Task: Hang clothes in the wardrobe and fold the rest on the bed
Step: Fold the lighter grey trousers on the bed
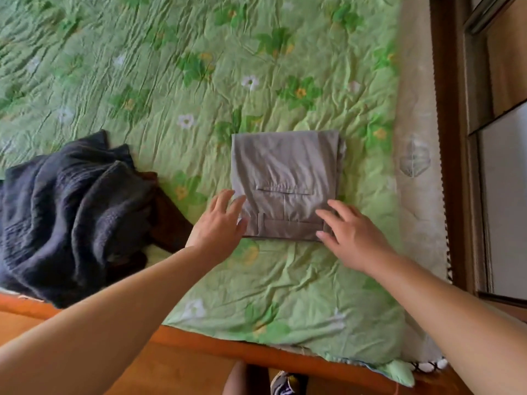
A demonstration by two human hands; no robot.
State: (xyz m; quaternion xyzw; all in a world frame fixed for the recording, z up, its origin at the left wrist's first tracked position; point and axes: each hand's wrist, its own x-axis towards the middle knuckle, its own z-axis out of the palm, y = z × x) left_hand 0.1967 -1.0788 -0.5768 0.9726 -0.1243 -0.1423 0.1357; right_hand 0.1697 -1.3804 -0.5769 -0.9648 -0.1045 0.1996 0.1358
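Folded grey trousers point(285, 183) lie flat; left hand point(221, 223) and right hand point(352, 233), fingers spread, touch their near corners.

Left grip point(219, 223), right grip point(352, 233) and both forearms were bare; one foot wore a dark, pale-laced sneaker point(286, 384)

No readable text, label, brand, number or sign anywhere in view.
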